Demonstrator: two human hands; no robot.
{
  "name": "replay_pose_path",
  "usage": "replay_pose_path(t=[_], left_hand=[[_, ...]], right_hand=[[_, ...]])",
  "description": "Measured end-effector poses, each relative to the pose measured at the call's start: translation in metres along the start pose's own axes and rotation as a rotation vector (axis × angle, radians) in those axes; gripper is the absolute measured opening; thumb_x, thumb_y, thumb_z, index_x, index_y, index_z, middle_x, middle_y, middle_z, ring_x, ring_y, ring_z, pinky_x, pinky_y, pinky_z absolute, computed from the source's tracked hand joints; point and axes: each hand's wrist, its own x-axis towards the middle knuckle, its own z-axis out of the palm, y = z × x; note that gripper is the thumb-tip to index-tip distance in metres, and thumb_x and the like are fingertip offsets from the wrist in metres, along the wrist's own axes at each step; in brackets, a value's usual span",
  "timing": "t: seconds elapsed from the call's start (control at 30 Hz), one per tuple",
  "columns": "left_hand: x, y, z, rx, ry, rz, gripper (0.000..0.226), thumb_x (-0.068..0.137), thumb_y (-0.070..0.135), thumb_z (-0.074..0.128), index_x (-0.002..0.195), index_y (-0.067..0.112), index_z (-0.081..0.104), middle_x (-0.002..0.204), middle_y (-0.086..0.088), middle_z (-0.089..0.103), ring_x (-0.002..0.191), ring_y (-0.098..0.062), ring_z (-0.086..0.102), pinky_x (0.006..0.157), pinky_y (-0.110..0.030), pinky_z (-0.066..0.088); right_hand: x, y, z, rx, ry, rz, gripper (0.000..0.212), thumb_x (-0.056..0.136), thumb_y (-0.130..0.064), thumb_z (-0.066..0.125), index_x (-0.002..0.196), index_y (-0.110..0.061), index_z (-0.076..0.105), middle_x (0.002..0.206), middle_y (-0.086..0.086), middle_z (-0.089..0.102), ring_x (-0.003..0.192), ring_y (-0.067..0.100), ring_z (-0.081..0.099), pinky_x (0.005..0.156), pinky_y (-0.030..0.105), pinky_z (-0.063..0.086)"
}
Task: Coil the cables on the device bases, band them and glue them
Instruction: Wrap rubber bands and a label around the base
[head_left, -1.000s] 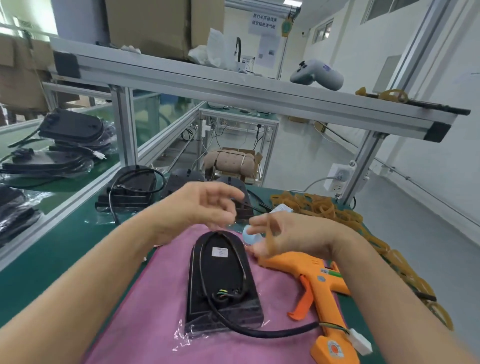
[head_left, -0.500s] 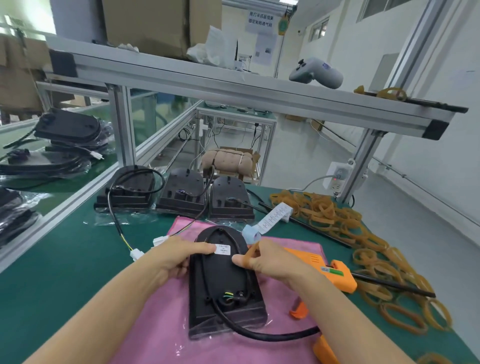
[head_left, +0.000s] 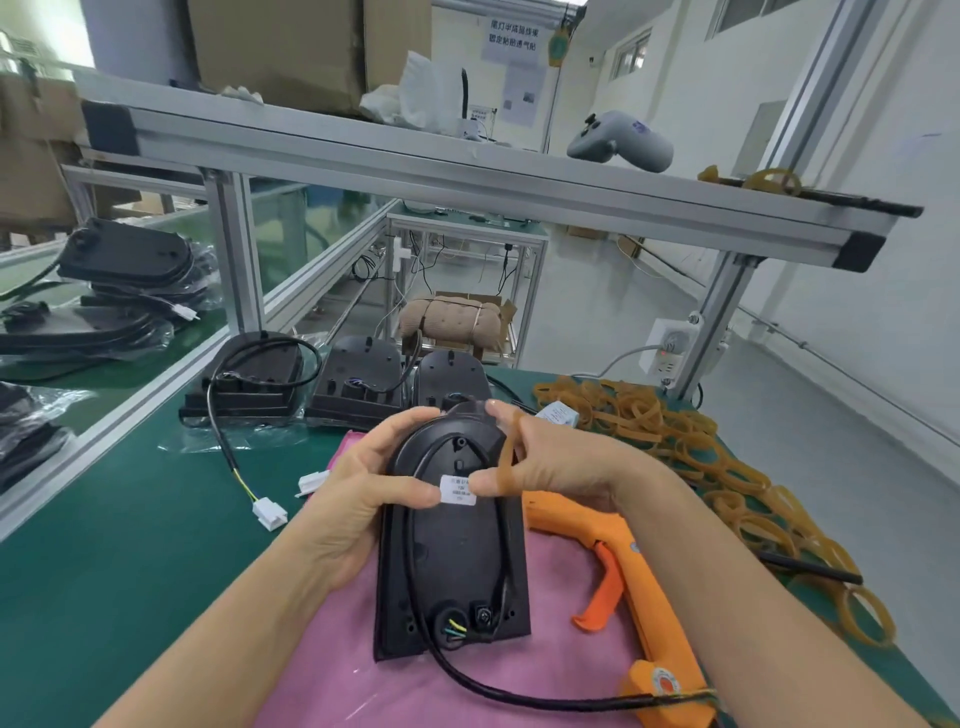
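Both hands (head_left: 363, 499) (head_left: 550, 467) grip the black device base (head_left: 452, 551); a rubber band (head_left: 506, 457) loops the right fingers.

Grey controller (head_left: 621, 143) and cardboard box (head_left: 306, 52) on upper shelf (head_left: 467, 176)

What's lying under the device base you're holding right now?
The pink cloth lies under the device base, with the green bench mat around it. Whatever sits directly beneath the base is covered.

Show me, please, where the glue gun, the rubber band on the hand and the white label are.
glue gun (head_left: 631, 577): head view, orange body.
rubber band (head_left: 506, 457): head view, strip over right fingers.
white label (head_left: 457, 490): head view, its centre.
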Motion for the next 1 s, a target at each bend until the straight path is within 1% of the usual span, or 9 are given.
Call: replay_pose_path(t=[0.1,0.2,0.33,0.5,0.63,0.73,0.87,0.93,1.0], left_hand=[[-0.001,0.003,0.000,0.002,-0.011,0.018,0.071,0.053,-0.018,0.059,0.116,0.016,0.063,0.102,-0.004,0.073,0.086,-0.017,0.069,0.068,-0.025,0.057],[-0.003,0.003,0.000,0.027,-0.014,0.035,0.073,0.053,-0.017,0.064,0.119,0.014,0.063,0.106,-0.009,0.072,0.091,-0.020,0.068,0.072,-0.027,0.058],[-0.002,0.005,-0.001,0.083,-0.005,0.074,0.074,0.054,-0.017,0.066,0.121,0.014,0.064,0.115,-0.009,0.070,0.102,-0.023,0.066,0.082,-0.028,0.058],[-0.002,0.018,0.010,0.254,-0.031,0.147,0.052,0.058,-0.001,0.076,0.105,0.020,0.070,0.113,0.000,0.070,0.103,-0.015,0.065,0.080,-0.019,0.052],[0.012,0.031,0.041,0.893,0.215,0.266,0.031,0.063,0.035,0.084,0.083,0.021,0.064,0.100,0.005,0.060,0.094,-0.009,0.058,0.082,-0.025,0.044],[0.021,0.041,0.062,1.405,0.263,0.326,0.025,0.072,0.035,0.073,0.081,0.021,0.054,0.096,0.004,0.051,0.090,-0.017,0.053,0.073,-0.031,0.040],[0.027,0.051,0.081,1.704,0.321,0.473,0.019,0.074,0.026,0.059,0.075,0.021,0.041,0.084,0.005,0.044,0.073,-0.024,0.046,0.060,-0.029,0.030],[0.031,0.061,0.076,1.690,0.354,0.534,0.018,0.069,0.020,0.062,0.069,0.021,0.044,0.077,0.006,0.049,0.070,-0.025,0.047,0.058,-0.029,0.029],[0.037,0.073,0.055,1.474,0.398,0.443,0.015,0.060,0.007,0.063,0.061,0.017,0.053,0.066,0.008,0.056,0.067,-0.025,0.053,0.056,-0.026,0.033]], right_hand=[[0.004,-0.010,-0.003,-0.130,0.019,-0.035,0.100,0.074,-0.029,0.083,0.151,-0.030,0.021,0.139,-0.012,0.051,0.122,0.000,0.049,0.103,0.022,0.039],[0.004,-0.018,0.001,-0.233,0.064,-0.133,0.060,0.070,-0.028,0.084,0.115,-0.052,0.052,0.105,-0.011,0.071,0.097,0.003,0.066,0.091,0.027,0.053],[0.004,-0.022,0.005,-0.292,0.147,-0.237,0.061,0.072,-0.026,0.083,0.116,-0.055,0.052,0.100,-0.006,0.071,0.094,0.003,0.066,0.088,0.025,0.051],[-0.001,-0.019,0.012,-0.197,0.223,-0.256,0.058,0.074,-0.014,0.082,0.125,-0.028,0.058,0.083,-0.018,0.069,0.080,-0.004,0.063,0.075,0.012,0.045],[-0.004,-0.021,0.014,-0.259,0.261,-0.290,0.046,0.073,-0.014,0.082,0.114,-0.021,0.062,0.088,-0.012,0.065,0.073,-0.005,0.057,0.069,0.014,0.044],[-0.008,-0.022,0.016,-0.272,0.297,-0.287,0.034,0.071,-0.012,0.083,0.098,-0.019,0.064,0.063,-0.017,0.056,0.056,-0.004,0.047,0.058,0.013,0.037],[-0.012,-0.025,0.019,-0.345,0.358,-0.317,0.040,0.068,-0.012,0.085,0.065,-0.033,0.051,0.055,-0.020,0.055,0.054,-0.009,0.049,0.052,0.011,0.034],[-0.017,-0.025,0.020,-0.313,0.350,-0.328,0.032,0.067,-0.016,0.086,0.076,-0.032,0.061,0.068,-0.027,0.062,0.066,-0.011,0.056,0.062,0.010,0.041],[-0.023,-0.022,0.022,-0.279,0.359,-0.327,0.041,0.067,-0.018,0.087,0.103,-0.023,0.069,0.094,-0.014,0.071,0.090,0.001,0.065,0.084,0.024,0.051]])
